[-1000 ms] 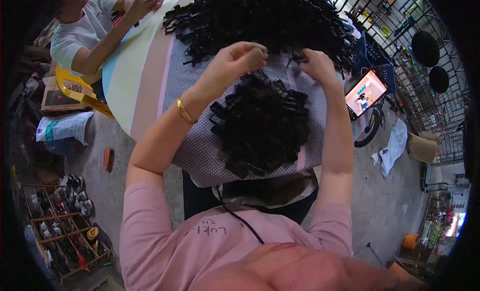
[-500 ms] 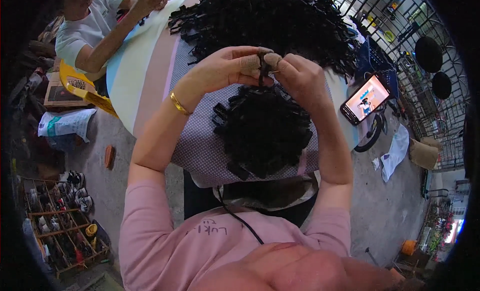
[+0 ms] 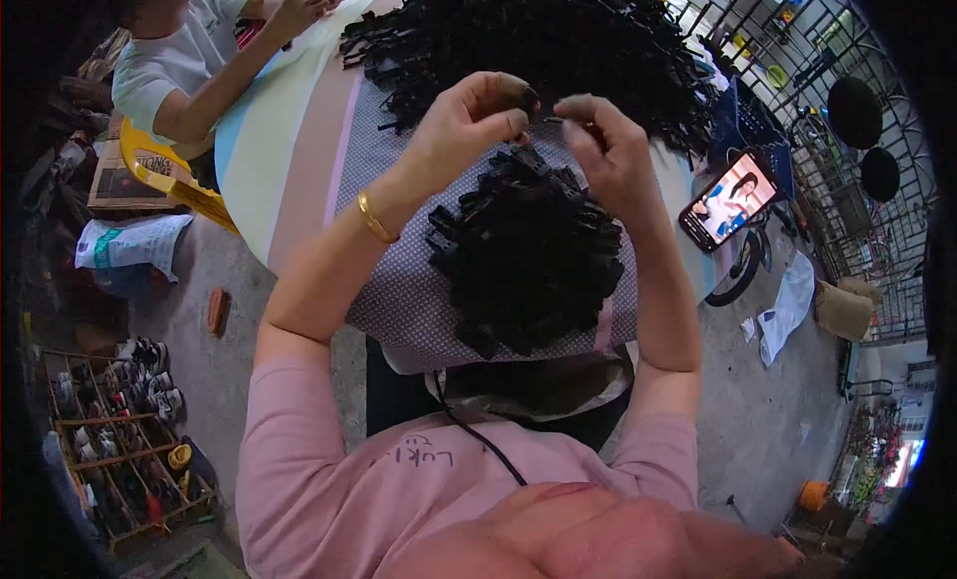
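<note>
Small black plastic piece (image 3: 539, 109) sat pinched between left hand (image 3: 469, 126) and right hand (image 3: 603, 145), fingertips narrowly closed on it, above near heap of black plastic clips (image 3: 528, 255) on dotted tablecloth (image 3: 399, 300). Head view only. Judged: keep fingertip pressure square, work close over heap.

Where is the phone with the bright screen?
In the head view, the phone lies at the table's right edge, just right of the person's right hand and the near pile of black pieces.

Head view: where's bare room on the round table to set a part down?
Bare: the striped cloth strip along the table's left edge, and the dotted cloth left of the near heap of black plastic pieces. Crowded: the far large black pile, and around the hands.
</note>
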A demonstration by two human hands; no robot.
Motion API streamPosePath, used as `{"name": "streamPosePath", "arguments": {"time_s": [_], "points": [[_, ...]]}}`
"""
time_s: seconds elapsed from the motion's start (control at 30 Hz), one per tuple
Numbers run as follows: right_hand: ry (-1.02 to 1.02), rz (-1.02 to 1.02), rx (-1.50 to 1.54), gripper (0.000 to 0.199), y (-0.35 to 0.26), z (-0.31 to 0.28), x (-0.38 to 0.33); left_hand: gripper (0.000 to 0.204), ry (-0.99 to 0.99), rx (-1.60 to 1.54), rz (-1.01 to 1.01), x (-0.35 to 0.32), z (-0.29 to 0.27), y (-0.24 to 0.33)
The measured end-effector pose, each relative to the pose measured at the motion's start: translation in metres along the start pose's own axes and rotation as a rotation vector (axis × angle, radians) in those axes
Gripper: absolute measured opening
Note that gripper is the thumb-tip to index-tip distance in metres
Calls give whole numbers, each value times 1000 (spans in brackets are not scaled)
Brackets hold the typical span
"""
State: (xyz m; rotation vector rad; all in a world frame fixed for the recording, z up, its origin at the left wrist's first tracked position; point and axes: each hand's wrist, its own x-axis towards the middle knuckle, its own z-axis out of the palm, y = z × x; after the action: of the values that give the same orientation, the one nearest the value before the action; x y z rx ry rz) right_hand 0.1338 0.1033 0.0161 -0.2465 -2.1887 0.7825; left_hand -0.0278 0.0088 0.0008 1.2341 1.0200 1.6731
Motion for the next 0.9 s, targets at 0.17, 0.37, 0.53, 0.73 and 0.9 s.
{"name": "streamPosePath", "arguments": {"time_s": [0.17, 0.37, 0.53, 0.73, 0.9], "points": [[-48, 237, 222, 16, 2, 5, -3, 33, 50, 397, 180, -8, 15, 0], [-117, 353, 374, 16, 0, 4, -1, 29, 107, 398, 204, -11, 21, 3], [-73, 399, 425, 14, -5, 7, -2, 28, 109, 409, 179, -14, 23, 6], [-69, 361, 387, 14, -11, 13, -5, 24, 164, 508, 291, -17, 25, 3], [-159, 516, 562, 15, -3, 6, -3, 21, 218, 740, 516, -15, 25, -1]]}}
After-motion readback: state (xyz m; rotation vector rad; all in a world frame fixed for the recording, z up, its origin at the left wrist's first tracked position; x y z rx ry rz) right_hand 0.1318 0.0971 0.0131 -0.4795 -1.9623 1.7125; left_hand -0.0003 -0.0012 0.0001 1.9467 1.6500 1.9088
